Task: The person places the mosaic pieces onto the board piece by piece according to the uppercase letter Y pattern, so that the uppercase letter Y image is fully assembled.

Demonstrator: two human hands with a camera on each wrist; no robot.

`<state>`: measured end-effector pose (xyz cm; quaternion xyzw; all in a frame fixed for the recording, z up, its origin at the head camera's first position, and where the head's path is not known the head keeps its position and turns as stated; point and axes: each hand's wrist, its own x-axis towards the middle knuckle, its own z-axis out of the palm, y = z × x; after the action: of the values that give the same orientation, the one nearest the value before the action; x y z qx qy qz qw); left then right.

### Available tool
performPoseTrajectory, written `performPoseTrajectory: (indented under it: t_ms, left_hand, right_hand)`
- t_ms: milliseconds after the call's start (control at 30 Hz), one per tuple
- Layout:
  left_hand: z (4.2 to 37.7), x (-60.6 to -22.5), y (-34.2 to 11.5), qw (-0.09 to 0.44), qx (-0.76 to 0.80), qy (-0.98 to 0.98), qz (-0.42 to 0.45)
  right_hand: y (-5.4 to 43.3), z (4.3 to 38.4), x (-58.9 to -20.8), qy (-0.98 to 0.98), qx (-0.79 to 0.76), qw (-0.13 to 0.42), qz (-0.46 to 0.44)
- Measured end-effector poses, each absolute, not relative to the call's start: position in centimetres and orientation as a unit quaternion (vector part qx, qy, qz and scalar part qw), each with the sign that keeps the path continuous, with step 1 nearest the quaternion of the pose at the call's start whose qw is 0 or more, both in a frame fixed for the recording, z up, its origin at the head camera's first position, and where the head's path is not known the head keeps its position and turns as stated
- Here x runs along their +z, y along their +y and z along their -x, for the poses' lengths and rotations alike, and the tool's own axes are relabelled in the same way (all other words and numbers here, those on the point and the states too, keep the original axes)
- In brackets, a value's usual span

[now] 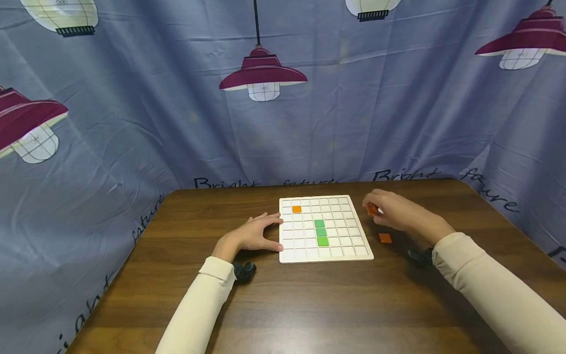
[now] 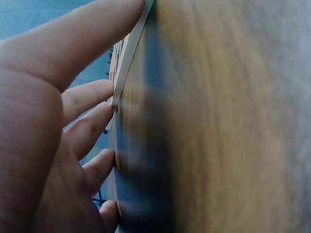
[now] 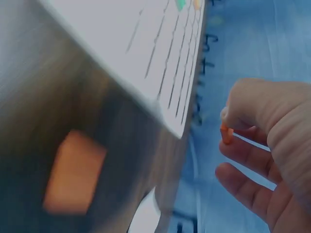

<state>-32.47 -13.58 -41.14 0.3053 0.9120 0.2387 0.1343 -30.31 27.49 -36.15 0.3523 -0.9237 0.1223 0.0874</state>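
Note:
A white gridded board lies on the table; three green tiles form a column near its middle, and one orange tile sits at its upper left. The left hand rests at the board's left edge, thumb and fingers spread against it. Just off the board's right side, the right hand pinches a small orange tile between thumb and fingertips, above the tabletop. Below that hand, a second orange tile lies flat on the wood.
The brown wooden table carries the board. Behind it hangs a blue curtain printed with lamps and lettering. A small white object, its kind unclear, shows near the right hand. Each wrist wears a black device.

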Motion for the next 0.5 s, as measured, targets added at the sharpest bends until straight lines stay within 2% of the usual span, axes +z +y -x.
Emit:
performPoseTrajectory:
  t_ms: [267,500]
  left_hand:
    - [32.7,-41.2,-13.8,0.134,0.233,0.911,-0.311]
    - [32.7,-41.3,-13.8,0.127,0.241,0.909,-0.316]
  right_hand:
    - [19.2,35.4,-35.8,-0.924,0.143,0.018,-0.355]
    - [13.8,37.0,-37.2,-0.914,0.132,-0.009,-0.383]
